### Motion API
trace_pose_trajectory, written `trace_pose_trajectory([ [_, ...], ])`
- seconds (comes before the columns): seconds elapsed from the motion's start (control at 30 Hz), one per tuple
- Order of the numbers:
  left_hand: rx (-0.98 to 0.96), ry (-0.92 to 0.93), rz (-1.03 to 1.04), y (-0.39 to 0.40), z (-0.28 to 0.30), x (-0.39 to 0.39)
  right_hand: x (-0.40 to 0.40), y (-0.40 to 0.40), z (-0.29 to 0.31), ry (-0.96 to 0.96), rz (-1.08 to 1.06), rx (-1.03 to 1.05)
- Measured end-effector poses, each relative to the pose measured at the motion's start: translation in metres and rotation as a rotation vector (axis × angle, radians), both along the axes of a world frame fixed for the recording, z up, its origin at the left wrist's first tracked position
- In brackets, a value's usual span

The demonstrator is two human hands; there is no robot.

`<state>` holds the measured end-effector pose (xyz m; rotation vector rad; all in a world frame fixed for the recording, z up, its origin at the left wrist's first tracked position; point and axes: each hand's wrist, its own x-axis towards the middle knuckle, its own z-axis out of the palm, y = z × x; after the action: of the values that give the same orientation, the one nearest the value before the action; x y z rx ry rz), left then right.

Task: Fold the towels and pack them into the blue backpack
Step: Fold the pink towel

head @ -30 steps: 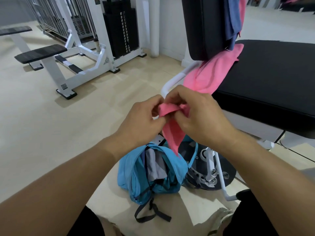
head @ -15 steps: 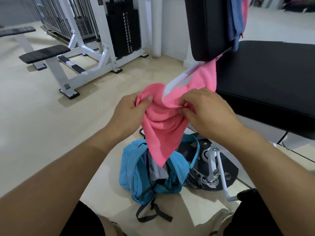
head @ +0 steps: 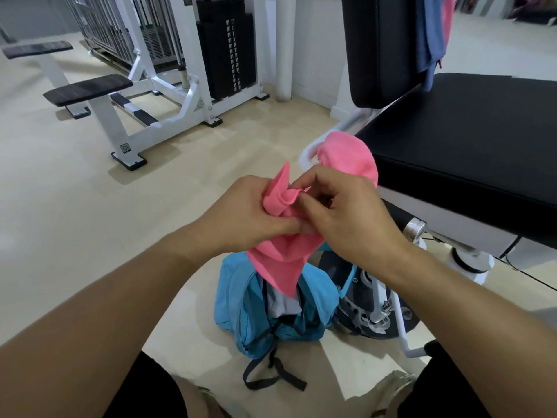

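Observation:
A pink towel point(head: 283, 260) is bunched between both hands in mid-air, above the blue backpack point(head: 232, 297). My left hand point(head: 241, 215) grips its left edge, and my right hand point(head: 340, 215) pinches a fold beside it. One end of the towel loops up over my right hand and a corner hangs down toward the bag. The backpack lies open on the floor with a grey towel point(head: 280, 303) inside. A blue towel point(head: 428, 34) and another pink one point(head: 448, 22) hang over the bench backrest.
A black padded bench point(head: 470, 140) with an upright backrest point(head: 376, 46) stands at the right, its base and plate beside the backpack. White gym machines point(head: 168, 95) with a weight stack point(head: 226, 52) stand at the back left. Beige floor point(head: 75, 221) lies to the left.
The pink towel has come fully off the bench and is gathered into a tighter bunch. Both hands have moved closer together over the backpack.

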<state>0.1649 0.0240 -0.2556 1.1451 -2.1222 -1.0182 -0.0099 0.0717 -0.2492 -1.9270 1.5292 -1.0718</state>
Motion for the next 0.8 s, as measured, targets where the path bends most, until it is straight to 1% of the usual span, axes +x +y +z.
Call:
trace_pose_trajectory([
  [0.07, -0.038, -0.045, 0.001, -0.002, -0.004, 0.008, -0.004, -0.002, -0.002, 0.165, 0.037, -0.017],
  [0.13, 0.010, -0.089, -0.004, -0.003, -0.007, 0.018, -0.010, -0.005, -0.005, 0.428, 0.044, -0.083],
  [0.2, 0.062, -0.132, -0.011, -0.004, -0.011, 0.029, -0.016, -0.011, -0.009, 0.720, 0.004, -0.167],
  [0.23, 0.075, -0.148, -0.009, -0.004, -0.013, 0.034, -0.018, -0.013, -0.010, 0.825, -0.026, -0.168],
  [0.3, 0.099, -0.172, 0.012, -0.003, -0.016, 0.042, -0.020, -0.016, -0.012, 0.921, -0.087, -0.129],
  [0.37, 0.139, -0.199, 0.055, -0.004, -0.014, 0.049, -0.020, -0.019, -0.014, 0.972, -0.147, -0.165],
  [0.43, 0.183, -0.270, 0.088, -0.007, -0.011, 0.053, -0.018, -0.022, -0.014, 1.018, -0.203, -0.207],
  [0.5, 0.195, -0.312, 0.131, -0.009, -0.008, 0.055, -0.012, -0.022, -0.012, 1.073, -0.196, -0.221],
  [0.53, 0.181, -0.302, 0.168, -0.011, -0.008, 0.056, -0.007, -0.021, -0.011, 1.070, -0.173, -0.214],
  [0.57, 0.148, -0.272, 0.218, -0.012, -0.007, 0.057, 0.000, -0.019, -0.012, 1.024, -0.144, -0.183],
  [0.6, 0.106, -0.231, 0.275, -0.012, -0.007, 0.057, 0.008, -0.014, -0.013, 0.929, -0.106, -0.129],
  [0.67, 0.034, -0.113, 0.376, -0.011, -0.007, 0.055, 0.023, -0.003, -0.020, 0.646, -0.009, 0.044],
  [0.7, 0.020, -0.037, 0.414, -0.010, -0.007, 0.054, 0.028, 0.002, -0.025, 0.506, 0.041, 0.131],
  [0.73, 0.015, 0.040, 0.452, -0.010, -0.008, 0.052, 0.032, 0.007, -0.030, 0.401, 0.081, 0.175],
  [0.8, 0.005, 0.175, 0.515, -0.011, -0.009, 0.050, 0.037, 0.012, -0.039, 0.306, 0.151, 0.214],
])
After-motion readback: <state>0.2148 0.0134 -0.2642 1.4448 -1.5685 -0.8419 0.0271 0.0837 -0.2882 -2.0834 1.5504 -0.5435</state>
